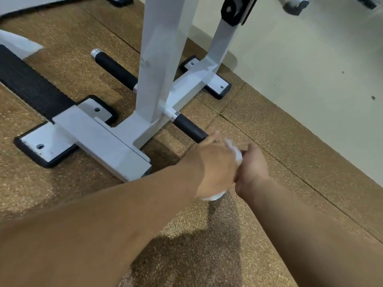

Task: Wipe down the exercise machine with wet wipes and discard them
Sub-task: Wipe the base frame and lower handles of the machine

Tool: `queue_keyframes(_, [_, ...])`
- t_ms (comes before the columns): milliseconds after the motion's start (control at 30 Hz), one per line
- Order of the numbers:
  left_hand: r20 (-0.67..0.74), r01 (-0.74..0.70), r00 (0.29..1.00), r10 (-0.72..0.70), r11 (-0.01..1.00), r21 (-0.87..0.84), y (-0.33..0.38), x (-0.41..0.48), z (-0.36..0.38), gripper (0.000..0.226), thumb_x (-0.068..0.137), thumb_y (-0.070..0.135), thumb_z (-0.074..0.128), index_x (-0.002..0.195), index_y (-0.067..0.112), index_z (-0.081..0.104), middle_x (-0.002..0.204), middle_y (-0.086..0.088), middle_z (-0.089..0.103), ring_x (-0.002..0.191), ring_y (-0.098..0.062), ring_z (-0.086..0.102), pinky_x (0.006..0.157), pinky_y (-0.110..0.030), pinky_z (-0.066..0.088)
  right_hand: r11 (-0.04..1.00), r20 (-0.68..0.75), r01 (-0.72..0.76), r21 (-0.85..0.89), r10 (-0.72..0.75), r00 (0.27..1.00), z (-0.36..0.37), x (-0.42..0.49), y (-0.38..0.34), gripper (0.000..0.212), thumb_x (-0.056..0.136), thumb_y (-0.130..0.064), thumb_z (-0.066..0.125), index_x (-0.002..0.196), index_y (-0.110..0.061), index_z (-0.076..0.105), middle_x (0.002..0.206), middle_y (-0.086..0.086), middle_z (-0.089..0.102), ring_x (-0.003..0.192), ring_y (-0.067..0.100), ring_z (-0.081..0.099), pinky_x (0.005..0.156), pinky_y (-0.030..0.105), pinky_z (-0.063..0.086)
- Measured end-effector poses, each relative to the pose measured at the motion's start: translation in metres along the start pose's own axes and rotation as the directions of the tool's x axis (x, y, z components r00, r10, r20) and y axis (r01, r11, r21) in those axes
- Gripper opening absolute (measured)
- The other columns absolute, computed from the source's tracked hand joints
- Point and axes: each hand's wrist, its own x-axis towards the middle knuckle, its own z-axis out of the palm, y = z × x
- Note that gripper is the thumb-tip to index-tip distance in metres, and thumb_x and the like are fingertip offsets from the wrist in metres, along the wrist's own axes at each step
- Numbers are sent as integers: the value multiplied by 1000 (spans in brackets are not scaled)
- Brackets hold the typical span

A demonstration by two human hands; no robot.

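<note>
Scene: a downward view of the foot of a white exercise machine (159,59); it stands on a brown speckled floor mat (279,129); a pale smooth floor (310,65) lies beyond the mat at the right.
Machine frame: a broad white upright rises from a low white base beam (103,139); flat foot plates (39,146) edged in black rubber rest on the mat; a black ribbed pad (31,83) runs off to the left.
Handles: two black foam grips stick out low from the upright; the far grip (116,68) points up and left and ends in a silver cap; the near grip (190,128) points down and right, toward the hands.
Left hand: the left hand (215,166) reaches in from the lower left, back upward, fingers curled; one finger sticks out just beside the end of the near grip; a white object (213,196) shows under the palm, apparently held, too blurred to name.
Right hand: the right hand (253,165) reaches in from the lower right, just beside the left hand; its fingers curl inward and pinch the wipe.
Wet wipe: the wet wipe (235,153) is a crumpled white wad between the two hands, above the mat and near the free end of the near grip; whether it touches the grip cannot be told.
</note>
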Motion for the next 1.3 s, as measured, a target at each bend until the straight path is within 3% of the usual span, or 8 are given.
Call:
queue_keyframes(133, [-289, 171, 824, -487, 701, -692, -38, 3, -37, 22, 108, 32, 40, 100, 21, 58, 84, 6, 55, 78, -14, 55, 62, -22, 39, 999, -3, 50, -8, -50, 999, -1, 0, 5, 45, 108, -39, 33, 90, -11, 62, 77, 9, 66, 71, 26, 61, 70, 36, 49])
queue_keyframes(233, [-610, 131, 612, -503, 826, -549, -77, 10, -59, 10, 100, 12, 54, 97, 10, 62, 71, 6, 50, 66, -13, 46, 57, -21, 36, 997, 17, 73, -27, -72, 997, 4, -4, 4, 49, 109, -42, 33, 94, -9, 66, 77, 9, 67, 76, 27, 63, 80, 42, 52])
queue_keyframes(467, [-187, 171, 966, -180, 983, -60, -76, 11, -6, 23, 105, 29, 33, 95, 23, 53, 91, 5, 58, 94, -18, 54, 118, -45, 30, 978, 129, 81, -191, -56, 990, 16, -5, -6, 42, 111, -40, 37, 108, -7, 63, 90, 13, 64, 82, 26, 60, 81, 43, 55])
queue_keyframes(700, [-133, 261, 958, -253, 964, 48, -53, 33, -3, 18, 103, 31, 33, 94, 25, 48, 85, 2, 57, 88, -23, 50, 93, -41, 41, 952, 58, 55, -303, -39, 998, -18, 4, 10, 49, 111, -38, 33, 111, -2, 66, 87, 14, 67, 75, 27, 61, 64, 34, 51])
queue_keyframes(933, [-97, 30, 993, -73, 921, -389, -2, -7, -22, 28, 107, 19, 38, 115, 30, 62, 91, 4, 65, 89, -21, 64, 85, -42, 53, 965, 13, 54, -256, -52, 999, -20, -3, 9, 33, 107, -25, 44, 108, -6, 70, 93, 17, 74, 79, 31, 69, 64, 37, 60])
queue_keyframes(1067, [-103, 190, 924, -368, 677, -711, 11, -18, -10, 31, 110, 20, 35, 131, 19, 58, 116, -4, 64, 106, -27, 62, 80, -34, 45, 997, 10, -45, -60, 46, 999, -18, -16, 24, 36, 107, -36, 41, 100, -8, 62, 80, 11, 67, 72, 30, 63, 66, 37, 50])
queue_keyframes(1167, [191, 382, 679, -709, 119, -916, -3, -23, 7, 28, 107, 18, 40, 120, 5, 62, 121, -15, 67, 112, -34, 63, 80, -36, 46, 995, -3, -47, -86, 46, 999, -14, -15, 32, 34, 107, -31, 36, 97, -8, 60, 55, 5, 61, 57, 24, 55, 62, 36, 47])
queue_keyframes(1300, [490, 300, 580, -650, -389, -871, -34, -3, 23, 37, 104, 21, 46, 139, 10, 53, 136, -8, 59, 112, -28, 65, 62, -24, 50, 981, 39, 40, -192, -33, 999, 0, -17, 22, 37, 107, -28, 39, 103, -4, 67, 76, 12, 68, 60, 25, 61, 60, 34, 55])
